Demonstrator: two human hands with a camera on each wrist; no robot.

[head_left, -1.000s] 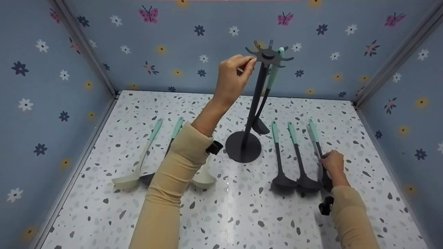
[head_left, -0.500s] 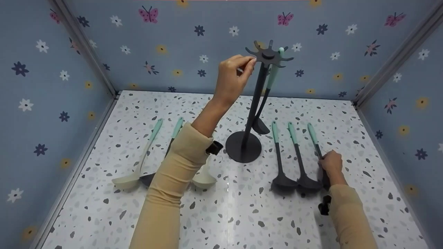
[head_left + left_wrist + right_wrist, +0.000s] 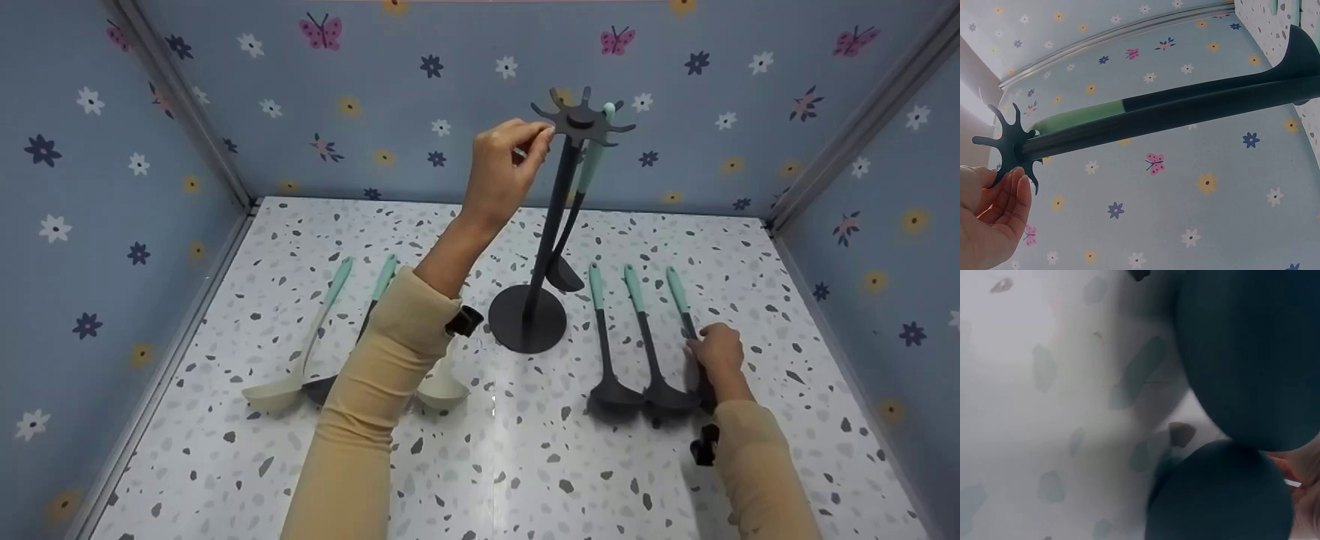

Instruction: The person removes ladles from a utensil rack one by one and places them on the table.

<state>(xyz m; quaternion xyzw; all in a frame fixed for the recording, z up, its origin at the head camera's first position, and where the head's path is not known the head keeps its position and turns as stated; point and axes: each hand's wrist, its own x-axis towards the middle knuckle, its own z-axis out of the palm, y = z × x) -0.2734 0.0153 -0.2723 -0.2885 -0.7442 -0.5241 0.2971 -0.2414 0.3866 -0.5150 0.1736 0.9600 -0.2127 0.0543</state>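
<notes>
My left hand [image 3: 499,165] pinches one hook of a black utensil stand [image 3: 555,210] between thumb and fingertips. The stand is upright, with curved hooks around its top. From a hook on its far side hangs a dark ladle [image 3: 590,169] with a mint handle, also seen along the pole in the left wrist view. My right hand [image 3: 720,352] has thumb and fingers around the dark shaft of the rightmost ladle [image 3: 676,289], which lies on the table. Its head is mostly hidden under the wrist. Two rounded dark bowls [image 3: 1252,354] fill the right wrist view.
Two more dark ladles [image 3: 615,394] [image 3: 667,397] with mint handles lie left of the right hand. Behind the left sleeve are cream ladles [image 3: 274,391] [image 3: 442,388] and a partly covered dark utensil [image 3: 384,277]. Flowered panels [image 3: 450,90] enclose the speckled table [image 3: 525,450].
The rightmost ladle's raised handle has come down onto the table. My right thumb and fingers have since parted slightly at its shaft. The left hand keeps its place on the stand.
</notes>
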